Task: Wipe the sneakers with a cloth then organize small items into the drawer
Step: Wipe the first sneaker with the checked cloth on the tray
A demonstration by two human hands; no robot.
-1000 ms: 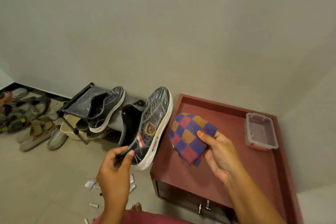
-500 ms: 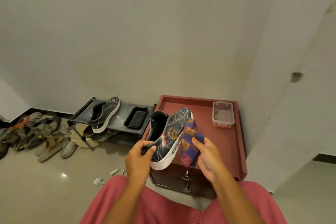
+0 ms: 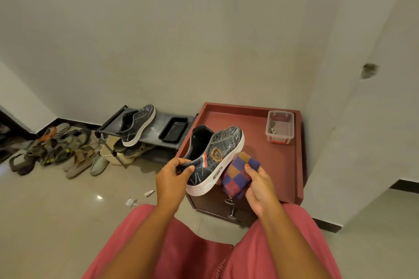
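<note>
My left hand (image 3: 173,176) grips the heel of a dark patterned sneaker (image 3: 215,156) with a white sole, held tilted over the front left corner of the red-brown drawer cabinet (image 3: 283,165). My right hand (image 3: 260,188) holds a checkered blue, red and orange cloth (image 3: 238,174) against the sneaker's white sole edge. The second sneaker (image 3: 138,124) lies on the grey shoe rack (image 3: 158,124) to the left. Metal drawer knobs (image 3: 230,206) show on the cabinet front. Small white items (image 3: 138,198) lie scattered on the floor.
A clear plastic box (image 3: 280,129) with red clips stands at the cabinet top's back right. A black tray (image 3: 173,129) sits on the rack. Sandals and shoes (image 3: 68,152) are heaped on the floor at left. Walls close in behind and right.
The view pulled back and the sneaker came over the cabinet's front corner. The cloth moved from apart to lying against the sneaker's sole side.
</note>
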